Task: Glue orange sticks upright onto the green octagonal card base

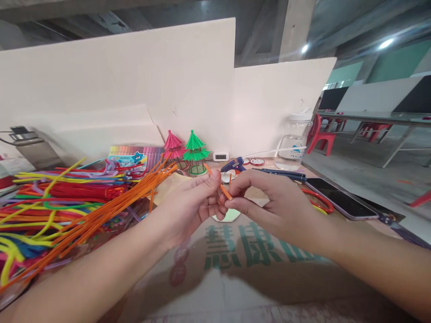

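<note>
My left hand (193, 204) and my right hand (272, 206) meet above the middle of the table, both closed in a pinch on one short orange pipe cleaner piece (218, 184). The piece slants from upper left to lower right between the fingertips. A loose bundle of long orange pipe cleaners (111, 211) lies just left of my left wrist. Beyond the hands stand a green pagoda-shaped model (195, 152) and a pink pagoda-shaped model (173, 146).
A heap of many-coloured pipe cleaners (50, 197) fills the left side. A blue glue gun (234, 165), a clear jar (293, 142), a phone (340, 198), red-handled scissors (318, 202) and a small white clock (220, 156) lie at the back and right. Cardboard with green print (256, 251) covers the table.
</note>
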Tool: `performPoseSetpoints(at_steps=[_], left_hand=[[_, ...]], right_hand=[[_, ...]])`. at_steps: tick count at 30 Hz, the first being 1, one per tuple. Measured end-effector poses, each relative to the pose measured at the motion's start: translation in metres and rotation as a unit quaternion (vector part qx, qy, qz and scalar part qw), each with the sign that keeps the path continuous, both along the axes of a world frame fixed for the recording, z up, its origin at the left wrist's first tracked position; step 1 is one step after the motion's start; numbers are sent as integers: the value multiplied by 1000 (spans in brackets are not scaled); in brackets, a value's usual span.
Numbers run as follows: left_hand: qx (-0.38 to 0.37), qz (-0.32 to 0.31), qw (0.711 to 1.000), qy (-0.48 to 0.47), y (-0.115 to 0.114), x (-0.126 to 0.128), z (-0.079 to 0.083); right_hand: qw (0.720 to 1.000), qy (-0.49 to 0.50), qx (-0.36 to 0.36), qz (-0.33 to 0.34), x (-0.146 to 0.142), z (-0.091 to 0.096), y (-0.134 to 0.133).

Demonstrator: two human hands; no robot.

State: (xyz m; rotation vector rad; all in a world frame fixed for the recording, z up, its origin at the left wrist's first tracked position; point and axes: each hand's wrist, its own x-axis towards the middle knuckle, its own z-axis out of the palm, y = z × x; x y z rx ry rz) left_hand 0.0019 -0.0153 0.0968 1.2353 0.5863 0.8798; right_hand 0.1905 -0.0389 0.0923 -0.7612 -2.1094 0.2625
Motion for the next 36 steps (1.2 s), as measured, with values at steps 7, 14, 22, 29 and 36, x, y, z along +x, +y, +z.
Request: performPoseSetpoints(at_steps=[7,14,22,29,36], left_hand=[[13,-1,1000,12,0,3,0],[20,12,999,36,1,3,-2],[84,32,994,61,5,-2,-4],[390,144,884,214,-3,-16,11],[502,158,800,287,-8,-19,12]], right_hand=[[1000,17,-3,0,0,1,1],[999,21,-28,6,-1,2,3],[999,2,-32,16,2,5,2],[989,-118,-84,-21,3,-3,10],[998,-15,-62,-2,5,4,8]])
